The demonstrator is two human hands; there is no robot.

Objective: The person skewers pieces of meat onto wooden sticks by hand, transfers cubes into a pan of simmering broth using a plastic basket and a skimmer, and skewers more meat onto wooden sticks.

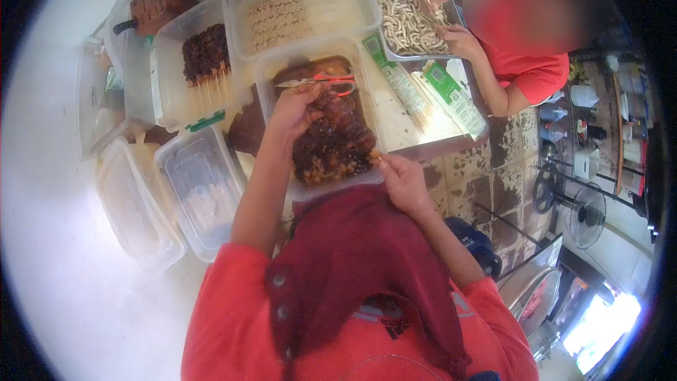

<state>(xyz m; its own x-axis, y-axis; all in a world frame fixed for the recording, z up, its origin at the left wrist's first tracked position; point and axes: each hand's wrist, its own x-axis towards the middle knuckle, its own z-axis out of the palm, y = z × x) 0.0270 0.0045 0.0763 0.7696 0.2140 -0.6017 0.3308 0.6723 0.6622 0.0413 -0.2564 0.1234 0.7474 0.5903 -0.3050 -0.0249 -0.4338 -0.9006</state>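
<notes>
A clear plastic tub (262,99) holds dark, saucy marinated meat (331,148). Over its left side is my left hand (297,107), fingers closed at the meat; whatever they pinch is hidden. Scissors (337,82) with orange-red handles lie across the meat, right beside that hand. At the tub's right edge my right hand (402,180) pinches the pale end of what looks like a wooden skewer (376,158), its other end lost against the dark meat.
Behind are a tub (338,3) with rows of skewered pieces and a tray (416,55) of pale strips, where another person's hands (462,41) hold a stick. Skewer packets (448,88) lie right; skewered dark meat (206,56) and lidded tubs (201,190) stand left.
</notes>
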